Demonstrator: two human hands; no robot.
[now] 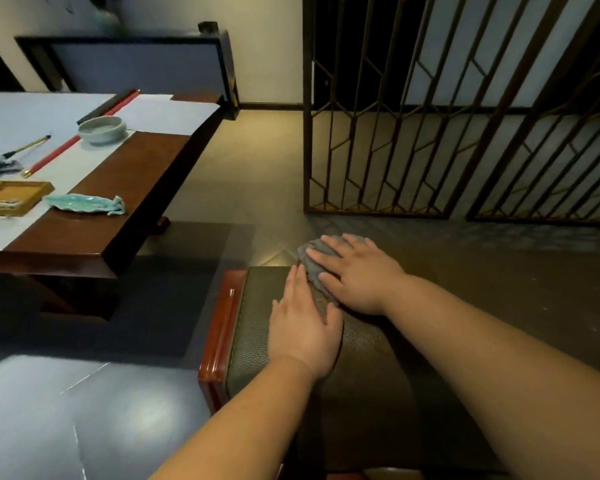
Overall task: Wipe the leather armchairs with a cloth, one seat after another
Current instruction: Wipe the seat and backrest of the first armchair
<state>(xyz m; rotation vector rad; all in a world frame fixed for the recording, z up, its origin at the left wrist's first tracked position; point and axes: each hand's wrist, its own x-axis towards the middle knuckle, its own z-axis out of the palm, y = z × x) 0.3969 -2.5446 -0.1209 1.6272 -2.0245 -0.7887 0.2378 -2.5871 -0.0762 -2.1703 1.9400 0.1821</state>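
Both hands lie on the dark green leather pad of an armchair (326, 368), seen from above at the lower middle of the view. The right hand (357, 275) lies flat with fingers straight and spread, pressing a crumpled grey cloth (309, 258) against the far end of the leather surface; the fingers cover most of the cloth, and only its far and left edges show beyond them. The left hand (302, 330) rests just beside it, nearer the camera, palm down on the bare leather with fingers straight and close together, its fingertips reaching the near edge of the cloth. Neither hand is curled round anything. A red-brown wooden frame (222, 334) runs along the left side of the pad. To the left, well apart from the chair, stands a dark wooden bench (136, 188) laid with white paper (21, 116); on it sit a pale ceramic bowl (101, 128), a red stick (54, 155), a brush (26, 147), a yellowish wooden tray (13, 197) and a teal leaf-shaped dish (85, 204). Beyond the chair, a lattice screen (447, 109) of thin metal bars stands on the beige floor (257, 168).
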